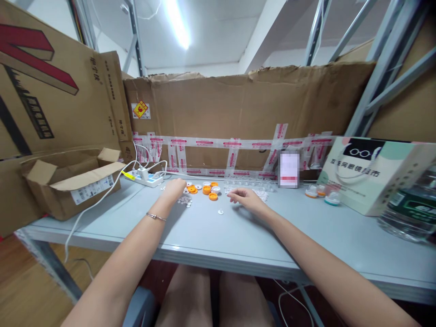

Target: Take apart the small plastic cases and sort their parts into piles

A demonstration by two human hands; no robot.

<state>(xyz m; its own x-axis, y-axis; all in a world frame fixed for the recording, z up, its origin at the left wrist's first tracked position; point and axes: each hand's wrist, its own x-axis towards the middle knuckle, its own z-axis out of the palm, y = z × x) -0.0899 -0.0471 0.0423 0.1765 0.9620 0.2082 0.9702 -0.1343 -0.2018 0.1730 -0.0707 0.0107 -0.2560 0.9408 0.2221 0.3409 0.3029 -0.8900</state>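
My left hand [175, 190] is closed over the left part of the table, its fingertips turned away from view. Around it lie small white pieces [185, 200] in a loose heap and orange caps [192, 189]. Whatever it pinches is hidden. To the right, my right hand [248, 199] has its thumb and fingers drawn together, and anything between them is too small to name. A small white disc [220, 211] with a raised middle lies apart, nearer the table's front. Between the hands sit several orange round caps [213, 196] and a white round cap [215, 190].
Behind my right hand are clear plastic parts [250, 183] and more small white pieces [261, 195]. A phone [289, 169] stands upright. Finished-looking capped pieces [332, 198], a paper bag [366, 181] and a water bottle [410, 209] stand right; a power strip [150, 180] and open carton [64, 190] left.
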